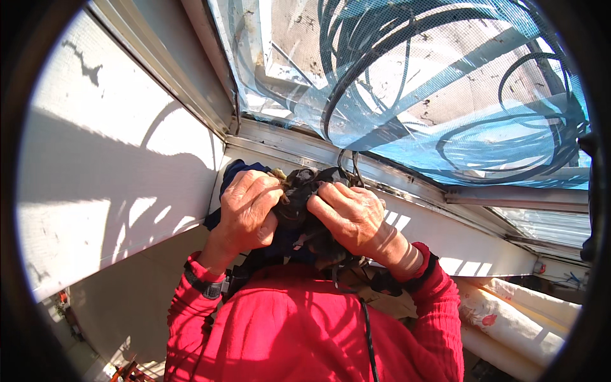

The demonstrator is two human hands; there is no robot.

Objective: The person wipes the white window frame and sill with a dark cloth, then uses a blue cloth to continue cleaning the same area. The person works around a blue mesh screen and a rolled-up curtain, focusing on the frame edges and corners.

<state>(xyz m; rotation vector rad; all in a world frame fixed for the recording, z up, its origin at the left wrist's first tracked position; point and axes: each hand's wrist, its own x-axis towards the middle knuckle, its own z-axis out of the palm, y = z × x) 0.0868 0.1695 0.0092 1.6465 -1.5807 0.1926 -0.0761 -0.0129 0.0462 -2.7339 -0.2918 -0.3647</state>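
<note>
A dark, crumpled bundle (292, 210), cloth or thin plastic, is bunched up in front of my chest at the window corner. My left hand (250, 207) has its fingers curled tightly on the bundle's left side, beside a small yellowish scrap (278, 175). On the other side, my right hand (348, 215) grips the bundle with bent fingers, knuckles up. Both fists are a short gap apart. Dark blue fabric (241, 168) shows behind and below my left hand. The fingertips of both hands are hidden in the folds.
Beyond the window frame (281, 138), blue mesh sheeting (425, 160) covers coils of black cable (334, 105). Two dark loops (355, 167) hang over the sill by my right hand. A white panel (157, 186) stands at left. Rolled floral material (506, 315) lies at right.
</note>
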